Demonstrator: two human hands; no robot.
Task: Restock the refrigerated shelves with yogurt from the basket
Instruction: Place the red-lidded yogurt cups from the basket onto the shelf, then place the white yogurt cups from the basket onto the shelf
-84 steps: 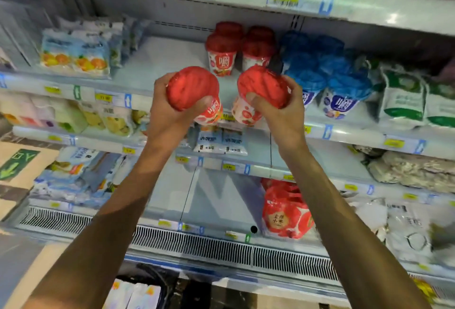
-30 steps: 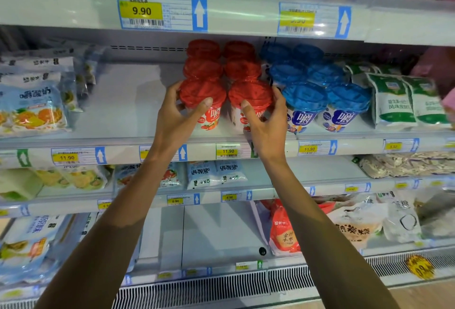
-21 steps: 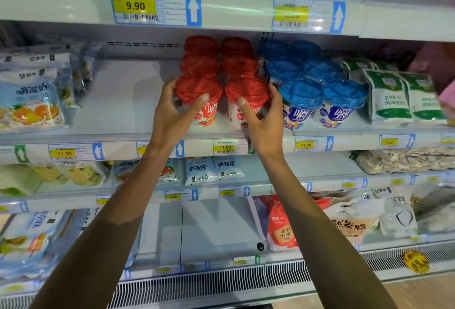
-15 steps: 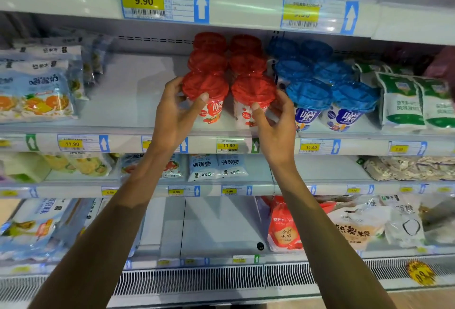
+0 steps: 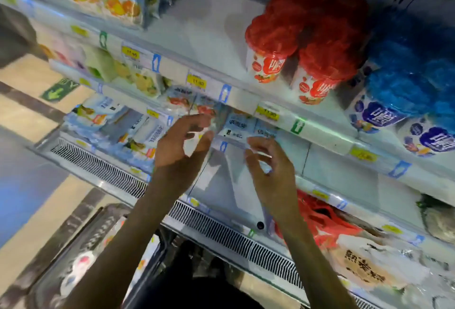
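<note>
The big cold shelf (image 5: 209, 25) is holding rows of food. Down by the floor, the dark basket (image 5: 73, 230) is sitting with some white packs inside, too blurry to name. The red yogurt cups (image 5: 270, 62) are standing on the shelf, just beside the blue cups (image 5: 384, 111). The left hand (image 5: 179, 151) and the right hand (image 5: 273, 173) are hanging below that shelf, fingers loosely bent, holding nothing. It is looking like these red cups are done, and the basket is waiting for more trips.
</note>
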